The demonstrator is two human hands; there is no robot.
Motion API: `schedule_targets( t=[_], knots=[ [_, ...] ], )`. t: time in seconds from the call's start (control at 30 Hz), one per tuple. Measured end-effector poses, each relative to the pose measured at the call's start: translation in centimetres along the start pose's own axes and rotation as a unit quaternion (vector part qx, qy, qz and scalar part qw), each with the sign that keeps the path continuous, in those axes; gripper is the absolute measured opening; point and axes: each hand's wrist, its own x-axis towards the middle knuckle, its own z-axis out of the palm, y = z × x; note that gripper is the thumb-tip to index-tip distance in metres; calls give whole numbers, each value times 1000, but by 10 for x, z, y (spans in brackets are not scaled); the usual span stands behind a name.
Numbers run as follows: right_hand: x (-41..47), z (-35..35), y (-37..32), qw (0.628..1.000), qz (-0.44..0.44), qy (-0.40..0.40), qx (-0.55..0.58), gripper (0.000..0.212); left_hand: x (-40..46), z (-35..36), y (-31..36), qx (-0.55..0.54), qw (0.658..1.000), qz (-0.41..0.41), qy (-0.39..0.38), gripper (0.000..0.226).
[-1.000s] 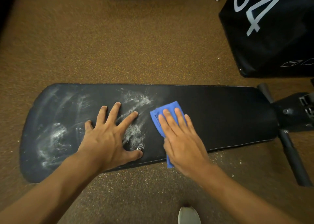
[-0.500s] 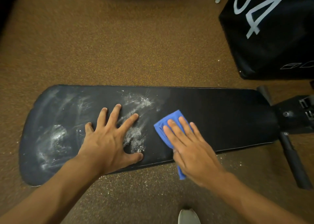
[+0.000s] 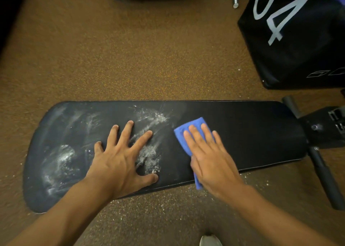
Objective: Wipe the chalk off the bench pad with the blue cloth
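while right hand (image 3: 211, 158) presses blue cloth (image 3: 188, 131) flat-fingered on bench pad (image 3: 252, 133), left hand (image 3: 119, 159) splayed (chalk (image 3: 149, 150) beneath), box (image 3: 298, 40) reads "04"

Black padded box (image 3: 298, 45), upper right of the head view, standing on the floor: large pale outlined numerals on its sloping face, tilted and cut by the top edge. A "4" reads whole; the digit before it looks like "0", its top cropped, so "04" is probable. Whether more digits precede cannot be told.

Same box, lower right side: a small row of pale outlined slanted shapes, perhaps a logo or lettering, running out of the picture at the right edge; not legible.

No other readable text, label or number shows anywhere else in the view.
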Motion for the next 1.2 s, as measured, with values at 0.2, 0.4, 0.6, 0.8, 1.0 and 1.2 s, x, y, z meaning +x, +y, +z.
schedule_targets(
  t=[0.2, 0.4, 0.6, 0.8, 1.0, 1.2],
  knots=[
    [22, 2, -32, 999, 48, 7, 19, 64, -10, -6, -14, -54, 998, 3, 33, 116],
    [-9, 2, -1, 998, -63, -7, -6, 63, -17, -9, -53, -44, 998, -25, 25, 119],
    [33, 1, -41, 997, 60, 20, 32, 64, -21, 3, -66, -35, 999, -38, 8, 121],
    [-13, 2, -22, 995, -96, -6, -4, 61, -18, 0, -67, -21, 999, -40, 3, 121],
    [33, 0, -42, 998, 55, 20, 34, 64, -17, 4, -65, -13, 999, -36, 0, 120],
    [2, 3, -62, 998, -61, -12, 33, 61, -17, 3, -67, -4, 999, -42, -2, 120]
  ],
)
